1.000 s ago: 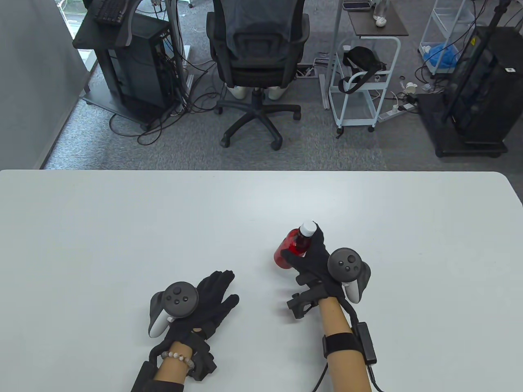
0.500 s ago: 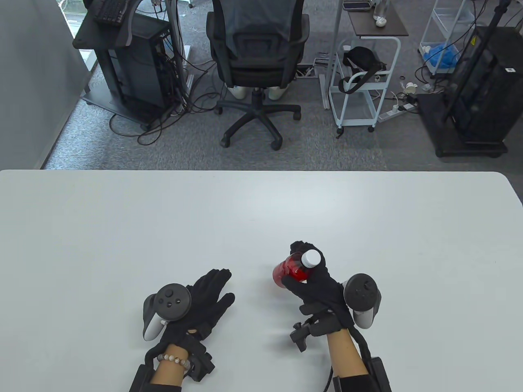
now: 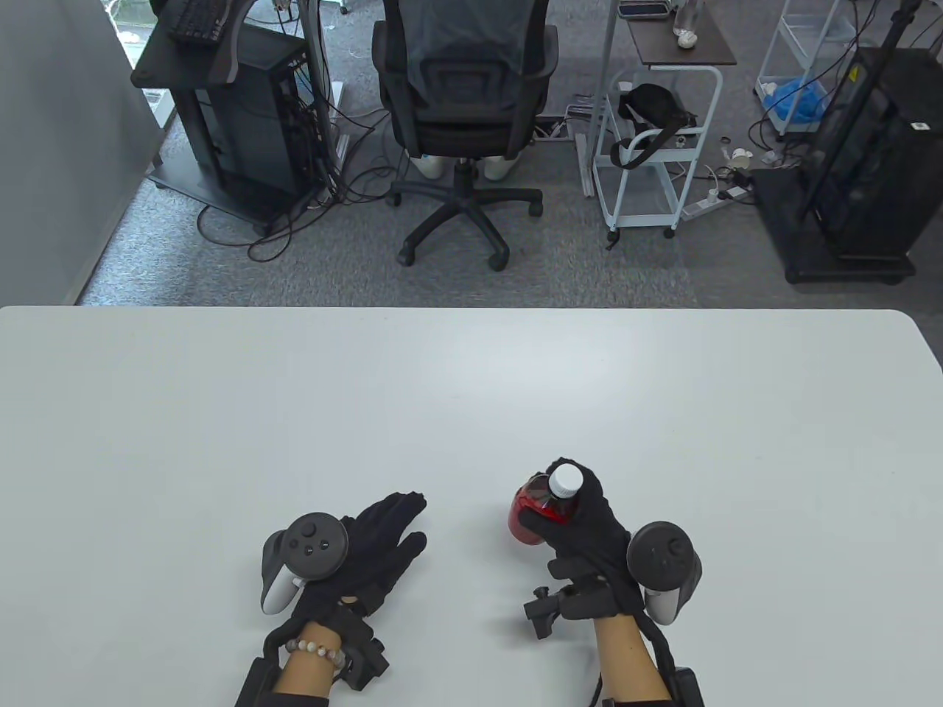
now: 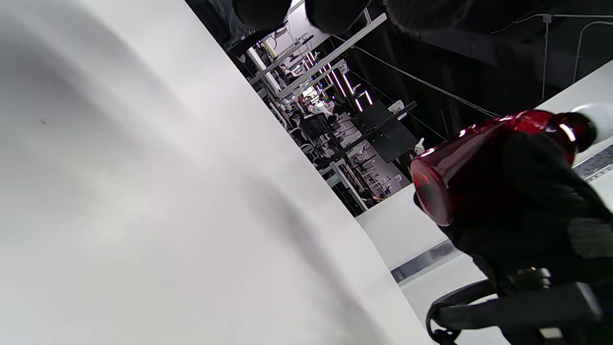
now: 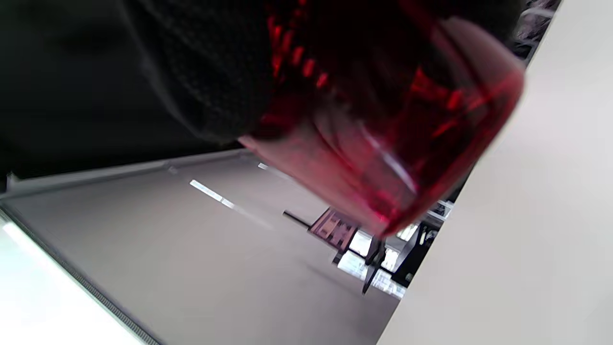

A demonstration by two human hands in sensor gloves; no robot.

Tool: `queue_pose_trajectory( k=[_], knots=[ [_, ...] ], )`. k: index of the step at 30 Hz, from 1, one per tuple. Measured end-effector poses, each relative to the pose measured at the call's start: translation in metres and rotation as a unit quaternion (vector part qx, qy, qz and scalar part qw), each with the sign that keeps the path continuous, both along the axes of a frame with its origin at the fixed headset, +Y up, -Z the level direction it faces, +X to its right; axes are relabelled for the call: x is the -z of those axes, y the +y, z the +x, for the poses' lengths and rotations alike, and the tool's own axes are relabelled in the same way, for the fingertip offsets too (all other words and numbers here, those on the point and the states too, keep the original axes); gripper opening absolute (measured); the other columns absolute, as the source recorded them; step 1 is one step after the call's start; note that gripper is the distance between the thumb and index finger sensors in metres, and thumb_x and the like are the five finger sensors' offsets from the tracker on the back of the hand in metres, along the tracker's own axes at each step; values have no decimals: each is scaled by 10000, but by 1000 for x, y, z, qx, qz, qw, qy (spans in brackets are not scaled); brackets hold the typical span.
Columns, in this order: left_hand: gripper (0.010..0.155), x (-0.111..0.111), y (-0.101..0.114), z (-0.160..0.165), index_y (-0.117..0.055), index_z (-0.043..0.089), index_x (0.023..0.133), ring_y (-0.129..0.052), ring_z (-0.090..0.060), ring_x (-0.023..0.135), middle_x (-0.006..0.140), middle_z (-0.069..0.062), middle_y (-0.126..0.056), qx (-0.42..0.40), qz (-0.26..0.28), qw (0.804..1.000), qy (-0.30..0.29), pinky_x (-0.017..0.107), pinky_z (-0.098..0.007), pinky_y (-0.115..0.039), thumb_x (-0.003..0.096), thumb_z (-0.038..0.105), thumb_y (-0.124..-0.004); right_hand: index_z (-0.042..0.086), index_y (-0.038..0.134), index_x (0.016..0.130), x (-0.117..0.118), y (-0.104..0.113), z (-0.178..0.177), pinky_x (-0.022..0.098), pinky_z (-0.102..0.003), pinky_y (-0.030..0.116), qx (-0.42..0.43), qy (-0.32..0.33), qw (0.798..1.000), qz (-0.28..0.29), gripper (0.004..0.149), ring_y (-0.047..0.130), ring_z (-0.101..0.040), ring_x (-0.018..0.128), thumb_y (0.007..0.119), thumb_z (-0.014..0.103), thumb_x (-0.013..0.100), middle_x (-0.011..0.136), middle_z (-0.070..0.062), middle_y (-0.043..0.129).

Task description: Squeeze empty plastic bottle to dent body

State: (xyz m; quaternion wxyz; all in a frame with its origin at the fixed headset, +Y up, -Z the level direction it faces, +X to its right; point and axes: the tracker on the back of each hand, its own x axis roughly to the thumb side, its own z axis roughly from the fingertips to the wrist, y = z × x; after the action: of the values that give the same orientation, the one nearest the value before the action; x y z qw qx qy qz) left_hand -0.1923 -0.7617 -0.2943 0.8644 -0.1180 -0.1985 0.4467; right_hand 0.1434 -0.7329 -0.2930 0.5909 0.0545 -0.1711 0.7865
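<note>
White and bare, the desk (image 3: pixel 471 383) carries 2 gloved hands: the left hand (image 3: pixel 368 541) lies flat with fingers spread, gripping nothing, while the right hand (image 3: pixel 582 534) wraps a translucent red plastic bottle with a white cap (image 3: pixel 541 508), lifted off the surface near the front edge. Thin-walled and light, it should buckle mid-body under thumb pressure. Only the left wrist view shows its round base clear of the desk.

Bottle (image 3: pixel 541 508) body mostly hidden under right hand (image 3: pixel 589 537).
</note>
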Motion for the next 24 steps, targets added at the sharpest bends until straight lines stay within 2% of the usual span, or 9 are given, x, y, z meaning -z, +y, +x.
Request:
queue_pose_trajectory(
  k=[7, 11, 12, 13, 14, 16, 19, 22, 24],
  knots=[
    [638, 1, 0, 1, -448, 200, 1189, -352, -470, 1137, 1235, -209, -439, -10, -2, 1000, -17, 666, -732, -98, 650, 513, -588, 63, 595, 966, 2, -24, 27, 428, -412, 891, 24, -122, 990, -62, 732, 998, -216, 554, 931, 460, 451, 742, -58, 918],
    [637, 1, -1, 1, -447, 201, 1189, -356, -471, 1136, 1231, -223, -440, -19, -6, 1000, -19, 669, -731, -106, 652, 514, -583, 92, 593, 991, 3, -26, 36, 457, -434, 889, -36, -139, 987, -68, 741, 997, -225, 632, 928, 458, 442, 798, -36, 922],
    [639, 1, -1, 1, -444, 200, 1191, -357, -473, 1135, 1231, -224, -442, -19, -6, 1000, -20, 669, -732, -108, 652, 514, -583, 87, 572, 1013, 4, -28, 36, 482, -465, 866, -14, -98, 991, -89, 747, 973, -256, 678, 928, 433, 455, 835, -57, 903],
    [643, 1, -1, 1, -442, 200, 1191, -358, -472, 1135, 1232, -221, -442, -20, -6, 1000, -20, 670, -732, -110, 651, 519, -582, 84, 542, 1033, 1, -28, 35, 506, -489, 848, -11, -117, 989, -92, 757, 947, -280, 727, 925, 412, 469, 872, -68, 878],
    [647, 1, -1, 1, -438, 198, 1191, -329, -478, 1141, 1231, -222, -441, -21, -7, 1000, -21, 670, -733, -112, 650, 522, -582, 54, 564, 1025, 3, -28, 38, 493, -518, 840, -14, -143, 988, -60, 752, 950, -318, 717, 940, 371, 456, 865, -102, 891],
    [655, 1, -2, 2, -436, 193, 1192, -360, -478, 1132, 1230, -224, -446, -24, -8, 999, -22, 671, -734, -120, 649, 528, -583, 26, 497, 1069, 2, -28, 39, 534, -541, 812, -26, -121, 988, -90, 755, 905, -360, 782, 898, 333, 508, 929, -139, 840],
    [653, 1, -2, 2, -435, 193, 1192, -360, -479, 1131, 1229, -225, -446, -25, -10, 999, -24, 671, -733, -120, 650, 527, -582, -32, 394, 1105, 2, -29, 39, 582, -635, 710, -1, -113, 989, -92, 755, 780, -493, 868, 843, 203, 546, 1013, -237, 734],
    [647, 1, -2, 1, -445, 192, 1189, -365, -481, 1130, 1226, -225, -457, -26, -10, 999, -23, 672, -734, -126, 650, 522, -582, 30, 491, 1087, 1, -24, 38, 580, -632, 727, -5, -147, 987, -59, 736, 822, -428, 850, 882, 183, 483, 970, -189, 801],
    [639, 1, -2, 1, -449, 194, 1189, -368, -478, 1132, 1227, -222, -460, -28, -9, 999, -24, 672, -734, -127, 652, 514, -578, 69, 511, 1067, 0, -23, 38, 569, -578, 776, -18, -163, 985, -54, 729, 890, -337, 800, 890, 226, 464, 930, -127, 840]
  ],
)
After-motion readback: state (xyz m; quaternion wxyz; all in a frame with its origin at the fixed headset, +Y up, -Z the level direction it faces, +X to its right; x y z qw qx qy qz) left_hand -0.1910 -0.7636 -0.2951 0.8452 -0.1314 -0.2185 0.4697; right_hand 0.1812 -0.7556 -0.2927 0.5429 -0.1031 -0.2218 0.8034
